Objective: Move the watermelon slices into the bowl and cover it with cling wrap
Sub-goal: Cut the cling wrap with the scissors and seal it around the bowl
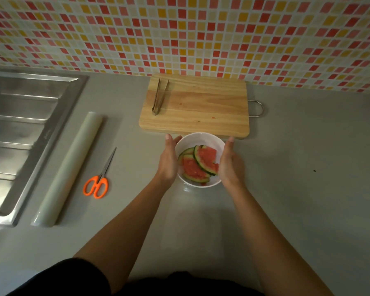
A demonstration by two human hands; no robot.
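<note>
The watermelon slices (201,164) lie inside the white bowl (201,138), red flesh upward, green rinds overlapping; the bowl stands on the grey counter (297,167), just in front of the near edge of the wooden cutting board (201,103).

The left hand (169,161) is set against the bowl's left side, the right hand (230,164) against its right side; the palms face one another with the bowl between them. The fingers of each hand are extended and held together, pointing toward the board; fingertips reach level with the bowl's far rim. The slices sit between the two hands, below the rim; no finger touches them. Whether the palms bear on the bowl's wall or stand just off it cannot be determined.

Metal tongs (159,97) rest on the left part of the board, arms slightly apart; a metal loop handle (258,107) projects from the board's right end. To the left of the bowl, well apart, lie orange-handled scissors (98,178), blades closed; beyond them the cling wrap roll (71,167) lies parallel to the edge of the steel sink (26,135). A tiled wall (201,35) backs the counter.
</note>
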